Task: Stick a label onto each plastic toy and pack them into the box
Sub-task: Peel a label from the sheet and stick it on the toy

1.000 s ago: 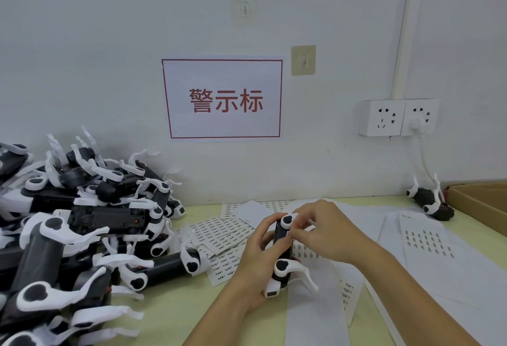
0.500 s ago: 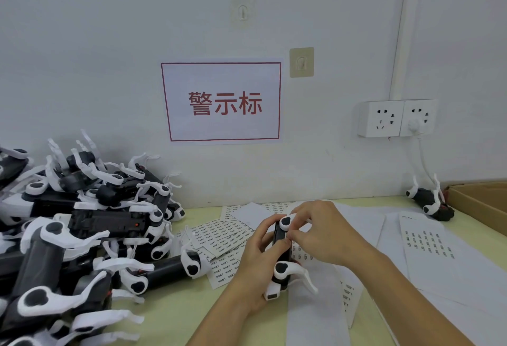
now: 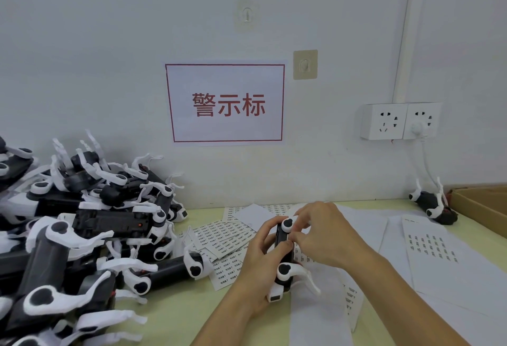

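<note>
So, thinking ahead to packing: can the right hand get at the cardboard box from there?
Probably yes, once it lets go: the box sits open at the table's right edge, only flat paper sheets between; the right hand is busy on the toy.

Pale wall [image 3: 109, 44] with red-bordered sign [image 3: 225, 103], double socket [image 3: 399, 120], above a yellow-green tabletop [image 3: 175, 315].

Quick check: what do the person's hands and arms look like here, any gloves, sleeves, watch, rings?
Both bare. The left hand and right hand have no gloves, and no rings show on the visible fingers. Both forearms are uncovered up to the frame edge: no sleeves, watch, bands or markings in view.
</note>
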Motion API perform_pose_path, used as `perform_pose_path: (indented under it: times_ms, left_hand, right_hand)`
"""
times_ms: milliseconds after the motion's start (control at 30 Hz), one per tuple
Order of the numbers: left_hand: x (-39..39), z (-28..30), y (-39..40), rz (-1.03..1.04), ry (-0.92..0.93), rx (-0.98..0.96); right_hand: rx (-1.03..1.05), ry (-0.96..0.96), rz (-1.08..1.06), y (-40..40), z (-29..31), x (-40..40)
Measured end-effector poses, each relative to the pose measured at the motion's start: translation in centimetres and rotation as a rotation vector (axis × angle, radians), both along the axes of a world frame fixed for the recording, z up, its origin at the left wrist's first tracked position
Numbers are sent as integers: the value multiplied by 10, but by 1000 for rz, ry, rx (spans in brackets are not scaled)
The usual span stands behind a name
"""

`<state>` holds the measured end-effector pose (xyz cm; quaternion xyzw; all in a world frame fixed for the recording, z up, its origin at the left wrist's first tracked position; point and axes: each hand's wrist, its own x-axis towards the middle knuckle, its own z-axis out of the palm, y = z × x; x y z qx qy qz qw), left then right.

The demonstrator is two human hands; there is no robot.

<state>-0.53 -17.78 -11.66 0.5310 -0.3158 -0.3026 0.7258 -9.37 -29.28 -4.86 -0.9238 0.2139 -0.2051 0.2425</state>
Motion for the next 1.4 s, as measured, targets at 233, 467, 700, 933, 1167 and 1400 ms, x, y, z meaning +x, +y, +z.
perform_pose_path:
  times_ms: [233, 467, 700, 933, 1167, 1400]
  left_hand:
    - [-1, 2, 1, -8, -7, -1]
    - [0, 0, 1, 14, -24, 18]
    - [-1, 1, 0, 7, -3, -3]
    - [0, 0, 1, -4, 29, -39]
    - [0, -2, 2, 9, -27, -54]
    - [-2, -1, 2, 30, -102, -43]
  right_hand:
    - [18, 18, -70, 5, 4, 2]
    - [15, 26, -131, 6, 3, 6]
    - [135, 27, -105, -5, 7, 0]
    - [215, 74, 10, -8, 12, -6]
    - [305, 40, -23, 1, 8, -3]
    - [398, -14, -169, 4, 8, 1]
